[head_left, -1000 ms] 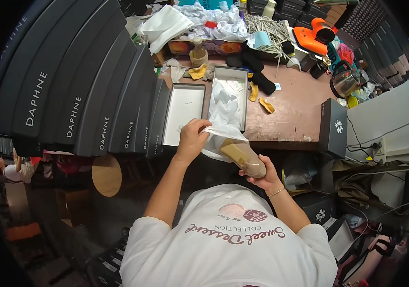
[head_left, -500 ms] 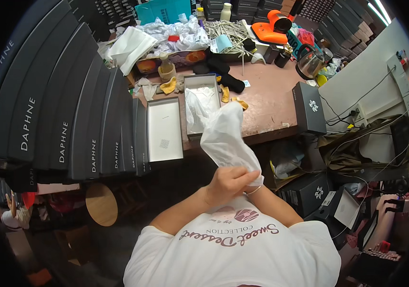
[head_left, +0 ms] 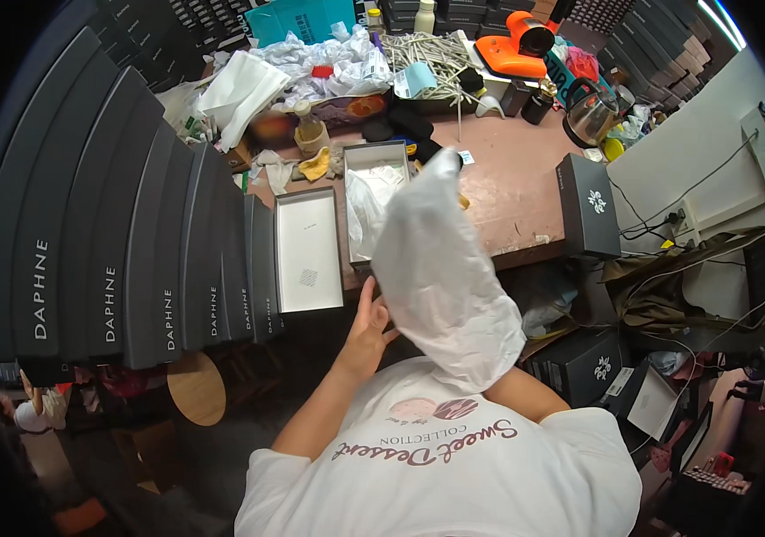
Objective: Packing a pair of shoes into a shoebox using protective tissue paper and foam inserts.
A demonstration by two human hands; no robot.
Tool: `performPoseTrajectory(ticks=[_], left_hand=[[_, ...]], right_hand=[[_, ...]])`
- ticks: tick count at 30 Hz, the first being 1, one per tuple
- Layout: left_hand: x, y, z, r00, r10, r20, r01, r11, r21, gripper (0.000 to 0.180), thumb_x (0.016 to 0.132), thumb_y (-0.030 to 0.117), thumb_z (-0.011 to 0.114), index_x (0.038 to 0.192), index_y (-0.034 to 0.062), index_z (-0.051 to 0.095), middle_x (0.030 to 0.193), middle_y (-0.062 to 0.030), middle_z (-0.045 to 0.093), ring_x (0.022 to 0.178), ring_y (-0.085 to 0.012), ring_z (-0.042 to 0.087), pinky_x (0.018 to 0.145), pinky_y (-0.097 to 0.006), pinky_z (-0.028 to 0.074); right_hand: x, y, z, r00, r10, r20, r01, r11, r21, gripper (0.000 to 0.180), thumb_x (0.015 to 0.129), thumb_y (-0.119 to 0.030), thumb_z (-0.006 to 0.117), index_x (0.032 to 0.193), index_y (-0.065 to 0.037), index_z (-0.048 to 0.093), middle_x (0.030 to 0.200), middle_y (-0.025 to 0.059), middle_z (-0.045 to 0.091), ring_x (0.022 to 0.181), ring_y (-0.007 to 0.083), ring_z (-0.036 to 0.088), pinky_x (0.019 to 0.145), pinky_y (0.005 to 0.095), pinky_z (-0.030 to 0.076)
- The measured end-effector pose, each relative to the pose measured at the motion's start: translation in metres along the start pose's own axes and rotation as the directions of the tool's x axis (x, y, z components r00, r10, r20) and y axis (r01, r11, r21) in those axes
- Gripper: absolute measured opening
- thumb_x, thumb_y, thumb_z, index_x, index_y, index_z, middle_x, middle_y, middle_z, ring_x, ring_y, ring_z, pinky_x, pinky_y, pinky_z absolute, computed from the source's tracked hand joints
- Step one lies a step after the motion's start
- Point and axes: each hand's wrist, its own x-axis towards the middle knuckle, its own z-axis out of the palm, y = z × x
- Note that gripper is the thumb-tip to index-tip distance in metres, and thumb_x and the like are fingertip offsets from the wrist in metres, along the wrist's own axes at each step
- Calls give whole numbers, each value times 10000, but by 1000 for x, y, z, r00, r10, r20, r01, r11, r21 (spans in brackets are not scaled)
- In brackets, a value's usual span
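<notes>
A thin white bag [head_left: 450, 277] stands up puffed out before my chest. It covers my right hand and wrist; my right forearm [head_left: 530, 394] comes out below it, and the fingers are hidden. My left hand [head_left: 366, 327] is beside the bag's left edge with its fingers apart, holding nothing. Beyond it, on the table's near edge, is an open shoebox [head_left: 354, 159] with white tissue paper [head_left: 365, 215] inside. Left of that box lies a white-lined box lid [head_left: 309, 255], inner side up.
A long row of dark shoeboxes [head_left: 101, 215] stands at the left. Crumpled white paper [head_left: 329, 67], a heap of pale sticks [head_left: 432, 63], an orange device [head_left: 510, 55] and a kettle [head_left: 590, 116] crowd the back. A dark box [head_left: 586, 210] stands at the table's right edge.
My left hand has let go of the bag's lower end and moved left, its fingers spreading. The bag has puffed out wider and now hangs lower over my right forearm.
</notes>
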Motion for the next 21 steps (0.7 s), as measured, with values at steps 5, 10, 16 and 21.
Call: performPoseTrajectory(ticks=[5, 10, 16, 21], left_hand=[[39, 18, -46, 930, 297, -216, -264, 950, 169, 678, 726, 113, 768, 1301, 30, 419, 1201, -62, 545, 1093, -218, 539, 956, -372, 435], [61, 96, -4, 935, 346, 80, -123, 104, 987, 736, 720, -6, 710, 1379, 70, 389, 1155, -79, 574, 1055, -206, 568, 940, -337, 453], [203, 17, 13, 528, 847, -67, -246, 228, 942, 552, 867, 15, 541, 1384, -5, 347, 1206, -117, 554, 1072, -203, 560, 947, -311, 425], [256, 28, 0, 952, 187, -243, -169, 981, 93, 474, 975, 280, 420, 1349, -10, 382, 1312, -134, 482, 1154, -215, 502, 1005, -338, 367]], right_hand=[[40, 1, -13, 772, 56, 633, 62, 985, -163, 613, 921, -328, 473, 1435, -62, 272, 1440, 125, 342, 1306, 233, 361, 1075, 320, 295], [88, 76, -63, 817, -280, 503, -560, -181, 809, 723, 916, -361, 524, 1468, -70, 159, 1475, 87, 262, 1320, 224, 321, 1089, 366, 271], [139, 78, -57, 922, -36, 385, -319, 489, 812, 726, 808, -169, 641, 1401, -1, 257, 1330, 158, 410, 1234, 212, 385, 1024, 353, 335], [227, 113, -29, 999, 52, 16, -53, 853, 520, 659, 789, -239, 640, 1311, 39, 350, 1250, 250, 454, 1185, 358, 439, 995, 419, 358]])
